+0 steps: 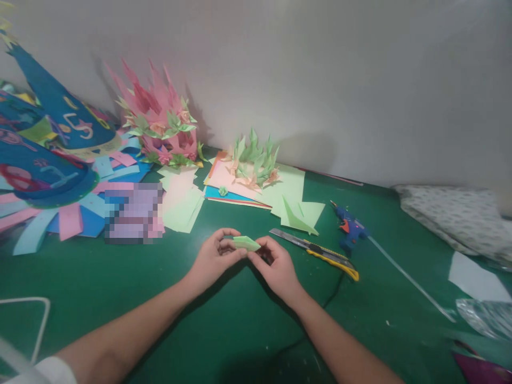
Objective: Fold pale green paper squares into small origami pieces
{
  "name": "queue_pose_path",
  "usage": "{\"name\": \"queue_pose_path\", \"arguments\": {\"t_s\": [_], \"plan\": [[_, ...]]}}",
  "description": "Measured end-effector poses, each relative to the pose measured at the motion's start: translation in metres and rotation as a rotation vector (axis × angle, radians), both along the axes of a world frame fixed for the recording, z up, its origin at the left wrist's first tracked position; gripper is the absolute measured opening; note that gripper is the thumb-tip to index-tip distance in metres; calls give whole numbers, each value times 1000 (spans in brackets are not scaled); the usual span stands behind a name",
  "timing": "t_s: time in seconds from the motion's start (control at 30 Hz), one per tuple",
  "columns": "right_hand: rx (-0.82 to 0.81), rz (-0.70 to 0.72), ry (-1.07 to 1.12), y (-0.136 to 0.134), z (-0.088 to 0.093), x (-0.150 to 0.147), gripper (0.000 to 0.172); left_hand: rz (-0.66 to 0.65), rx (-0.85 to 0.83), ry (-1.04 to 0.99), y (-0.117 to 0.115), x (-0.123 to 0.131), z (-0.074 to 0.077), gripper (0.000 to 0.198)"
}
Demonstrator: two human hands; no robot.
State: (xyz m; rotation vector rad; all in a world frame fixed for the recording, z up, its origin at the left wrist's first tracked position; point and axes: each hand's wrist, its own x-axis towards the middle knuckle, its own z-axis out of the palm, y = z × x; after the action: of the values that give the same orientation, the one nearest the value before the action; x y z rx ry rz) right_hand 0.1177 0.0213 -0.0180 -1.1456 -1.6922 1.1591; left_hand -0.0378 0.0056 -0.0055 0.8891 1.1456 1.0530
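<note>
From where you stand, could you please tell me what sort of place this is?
Probably a papercraft workspace. A yellow-handled utility knife and a blue glue gun lie on the green table, and the left hand and right hand together hold a small piece of folded green paper.

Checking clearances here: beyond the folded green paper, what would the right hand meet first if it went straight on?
Probably the left hand, which holds the same folded green paper just ahead and to the left of the right hand; exact depth is unclear from one view.
</note>
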Motion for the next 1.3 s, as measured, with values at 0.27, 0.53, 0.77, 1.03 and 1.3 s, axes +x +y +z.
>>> {"name": "queue_pose_path", "arguments": {"t_s": [0.27, 0.53, 0.77, 1.03, 1.3], "plan": [[14, 100, 150, -4, 2, -1, 32, -52, 136, 109, 0, 1, 3, 16], [250, -26, 21, -2, 4, 2, 10, -166, 243, 350, -4, 1, -7, 10], [236, -82, 23, -3, 3, 1, 8, -145, 24, 79, -1, 4, -4, 20], [191, -73, 60, -3, 2, 1, 4, -109, 79, 180, -1, 3, 1, 22], [331, -65, -41, -4, 7, 2, 8, -111, 24, 162, -1, 3, 1, 25]]}}
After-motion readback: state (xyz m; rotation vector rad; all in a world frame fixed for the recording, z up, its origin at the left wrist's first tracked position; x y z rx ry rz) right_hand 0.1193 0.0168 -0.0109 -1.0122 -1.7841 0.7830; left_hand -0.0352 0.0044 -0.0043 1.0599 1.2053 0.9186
